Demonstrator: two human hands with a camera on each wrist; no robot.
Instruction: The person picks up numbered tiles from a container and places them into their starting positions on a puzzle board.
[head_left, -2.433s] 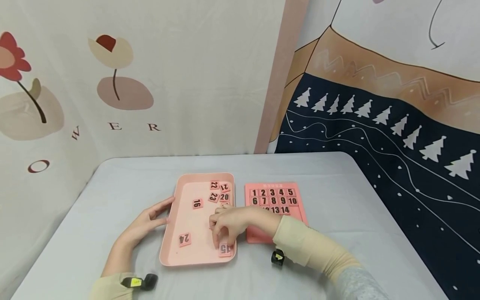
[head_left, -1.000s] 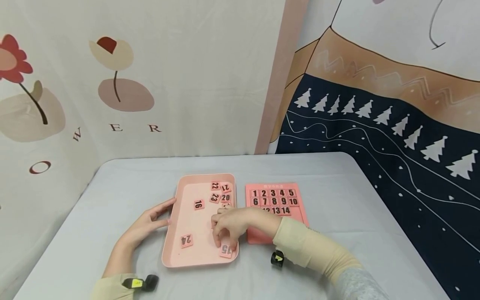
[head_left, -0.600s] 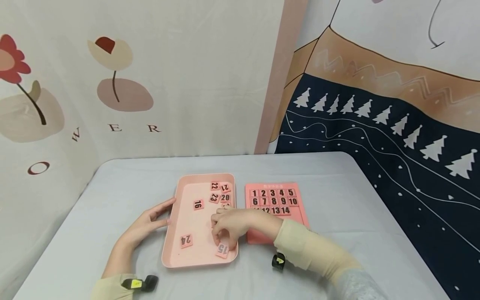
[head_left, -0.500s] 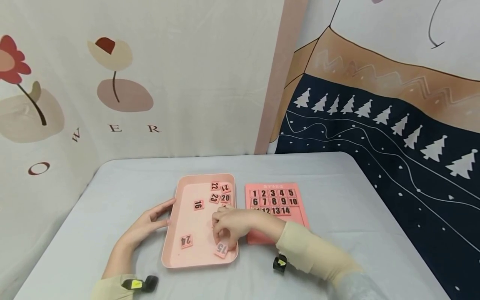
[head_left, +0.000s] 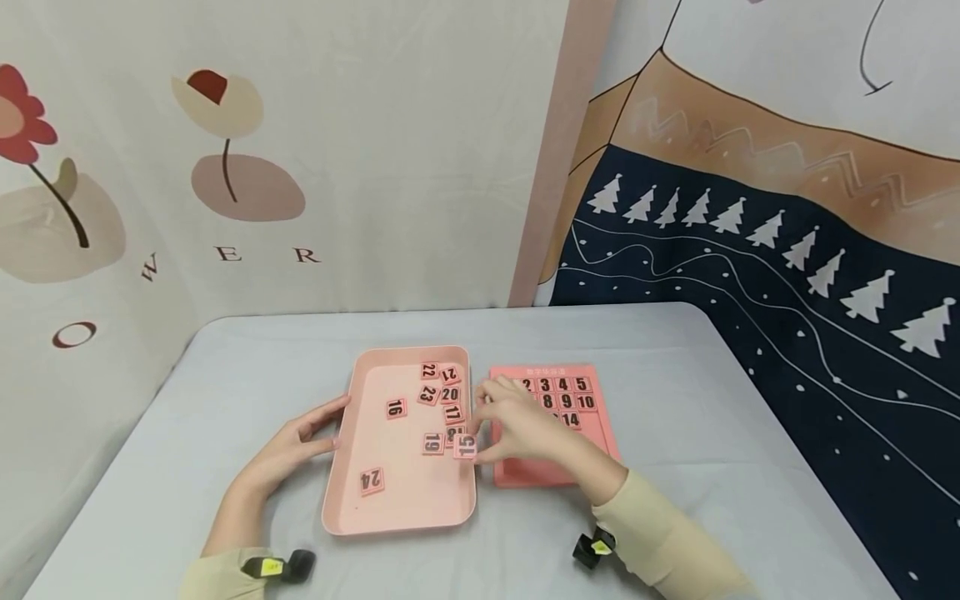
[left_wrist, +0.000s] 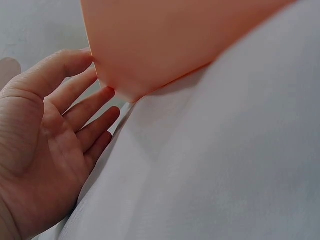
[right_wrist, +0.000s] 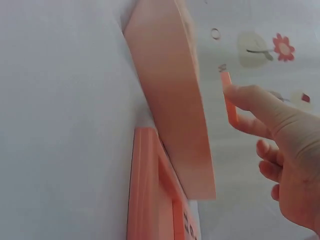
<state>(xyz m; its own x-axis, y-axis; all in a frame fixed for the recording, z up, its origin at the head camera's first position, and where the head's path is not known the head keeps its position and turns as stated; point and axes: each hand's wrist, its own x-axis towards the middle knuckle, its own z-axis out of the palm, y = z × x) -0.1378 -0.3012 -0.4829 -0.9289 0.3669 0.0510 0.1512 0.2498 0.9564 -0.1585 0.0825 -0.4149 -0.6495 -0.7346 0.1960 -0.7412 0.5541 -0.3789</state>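
The right hand (head_left: 521,423) is pinching tile 15 (head_left: 465,447) between thumb and forefinger, the gap being no wider than the tile, which is showing over the right edge of the pink tray (head_left: 401,504). The left hand (head_left: 288,450) is holding nothing; its fingers are spreading loosely, with tips touching the tray's left edge.

The right wrist view is showing what the head view is not: the tile is standing edge-on, clear above the tray's wall, while the remaining fingers are curling loosely on nothing. The head view alone is showing the printed number. The left wrist view is revealing fingertips meeting the tray's outer wall.

Inside the tray, tile 19 (head_left: 432,443) and tile 17 (head_left: 453,414) are lying near the held one. Tiles 22 (head_left: 429,370) and 21 (head_left: 449,375) are lying by the far right corner, tile 24 (head_left: 371,481) toward the near left corner.

Beyond the tray's right edge, the number board (head_left: 528,474) is resting on the table (head_left: 405,575), its left columns being partly hidden behind the right hand.
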